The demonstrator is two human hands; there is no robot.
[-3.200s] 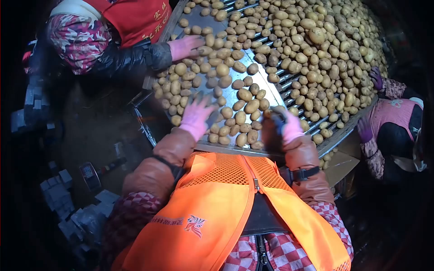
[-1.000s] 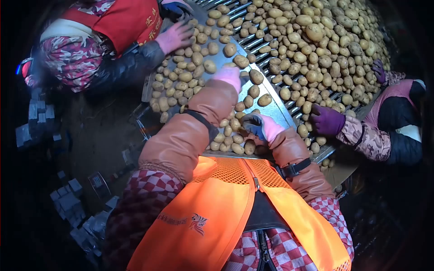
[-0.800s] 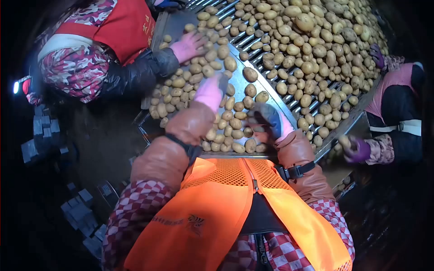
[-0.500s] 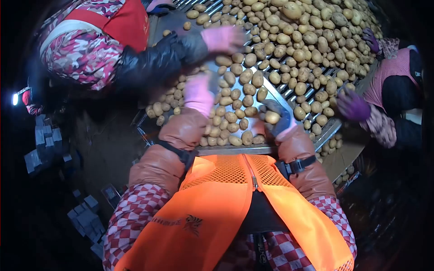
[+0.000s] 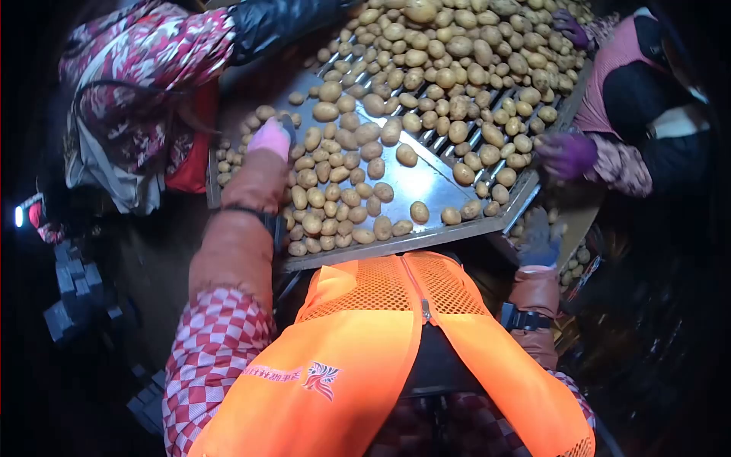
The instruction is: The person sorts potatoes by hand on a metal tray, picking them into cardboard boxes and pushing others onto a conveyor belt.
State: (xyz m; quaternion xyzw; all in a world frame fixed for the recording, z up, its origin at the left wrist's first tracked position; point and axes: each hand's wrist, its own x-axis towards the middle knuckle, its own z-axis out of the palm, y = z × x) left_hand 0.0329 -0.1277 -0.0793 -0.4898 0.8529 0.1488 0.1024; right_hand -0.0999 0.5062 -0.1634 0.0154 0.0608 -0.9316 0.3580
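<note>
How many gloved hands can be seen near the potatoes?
4: the wearer's left hand on the potatoes, right hand below the table edge, two co-worker's purple gloves. Others may be hidden.

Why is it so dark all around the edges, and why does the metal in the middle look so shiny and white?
Head view: light falls only on the middle, so the potatoes and orange vest show brightly while the edges go black; the metal tray throws back white glare; the wide lens bends the picture into a round shape; the right hand is dim and blurred, the left hand clearer.

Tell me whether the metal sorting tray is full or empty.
Partly full: potatoes crowd the metal sorting tray's left side; bare metal shows at centre-right.
</note>
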